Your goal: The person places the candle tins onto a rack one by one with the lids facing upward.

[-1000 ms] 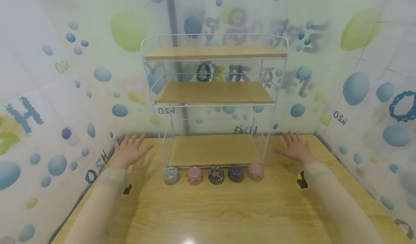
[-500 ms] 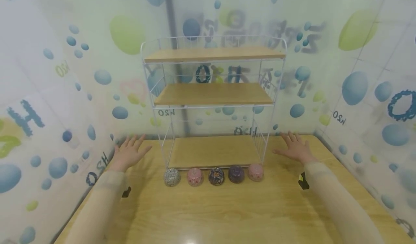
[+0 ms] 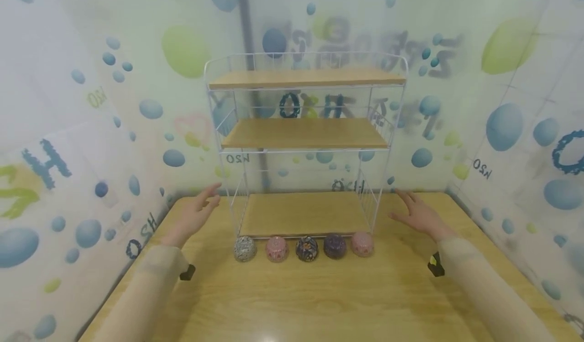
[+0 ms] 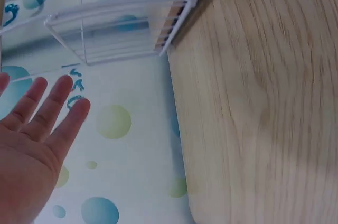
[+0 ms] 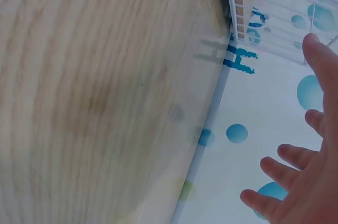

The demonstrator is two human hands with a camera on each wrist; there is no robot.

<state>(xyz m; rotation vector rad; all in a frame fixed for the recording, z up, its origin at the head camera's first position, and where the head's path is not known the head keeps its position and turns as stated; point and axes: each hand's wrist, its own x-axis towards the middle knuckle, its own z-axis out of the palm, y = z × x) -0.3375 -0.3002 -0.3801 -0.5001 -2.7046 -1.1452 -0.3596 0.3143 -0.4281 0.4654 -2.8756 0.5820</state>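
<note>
My left hand [image 3: 195, 215] is held left of a white wire rack [image 3: 303, 152], palm turned inward and fingers extended, holding nothing. On the rack's other side my right hand [image 3: 421, 215] has its fingers spread and nothing in them. Along the rack's front foot stand several small round tins in a row: a grey-white patterned tin [image 3: 245, 249], a pink tin [image 3: 277, 249], a dark floral tin [image 3: 306, 249], a purple tin [image 3: 335, 245] and another pink tin [image 3: 362, 244]. The left wrist view shows the left hand [image 4: 31, 145] beside the rack's side rails.
The rack carries three wooden boards: a top board [image 3: 307, 78], a middle board [image 3: 305, 133] and a bottom board [image 3: 303, 213]. It stands on a light wooden table [image 3: 292, 301]. Patterned curtain walls [image 3: 187, 53] enclose the table at the back and both sides.
My left hand has turned palm inward and shifted a little right, toward the rack. My right hand has turned slightly, its fingers closer together. The head view has shifted slightly; the tins stay put.
</note>
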